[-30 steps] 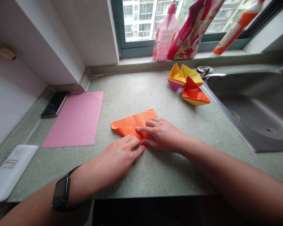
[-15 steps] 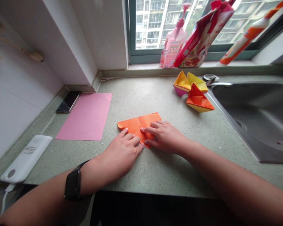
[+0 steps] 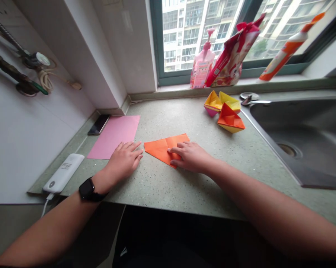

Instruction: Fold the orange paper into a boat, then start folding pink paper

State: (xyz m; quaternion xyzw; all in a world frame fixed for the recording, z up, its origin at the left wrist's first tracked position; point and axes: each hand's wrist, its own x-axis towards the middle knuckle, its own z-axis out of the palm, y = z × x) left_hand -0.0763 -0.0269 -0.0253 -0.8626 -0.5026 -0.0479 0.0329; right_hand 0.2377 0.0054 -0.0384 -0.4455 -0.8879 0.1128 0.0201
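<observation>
A folded sheet of orange paper lies on the countertop in the middle of the head view, with crease lines and a slanted lower left edge. My right hand presses on its right part, index finger on the surface and thumb near the bottom corner, holding it down and hiding that side. To the left, apart from the orange paper, my left hand rests with fingers outstretched and nothing in them, over the lower right part of a pink sheet of paper.
Folded paper boats in orange and yellow stand near the sink. A phone and a white power bank lie at the left. A pump bottle, a red bag and an orange-and-white bottle line the windowsill.
My left hand has left the orange paper and moved left to the pink sheet. My right hand stays on the orange paper. The camera view has shifted.
</observation>
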